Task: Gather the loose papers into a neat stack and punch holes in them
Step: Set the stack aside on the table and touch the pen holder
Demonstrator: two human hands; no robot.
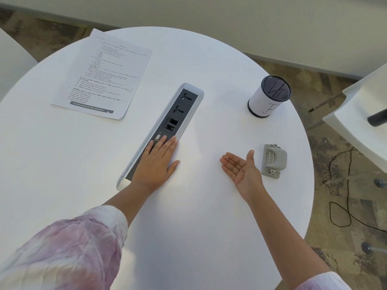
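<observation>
Here, left hand (156, 162) flat, fingers straight on socket strip (167, 126); right hand (240, 168) palm-up, spread, beside grey metal punch (274, 161); printed papers (100, 78) stacked.

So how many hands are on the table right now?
2. The left hand lies flat, palm down, on the near end of the socket strip. The right hand rests palm up, fingers straight, just left of the grey hole punch. Neither holds anything.

Bright, even daylight; soft faint shadows; sharp centre; wide-angle bending at edges.
</observation>
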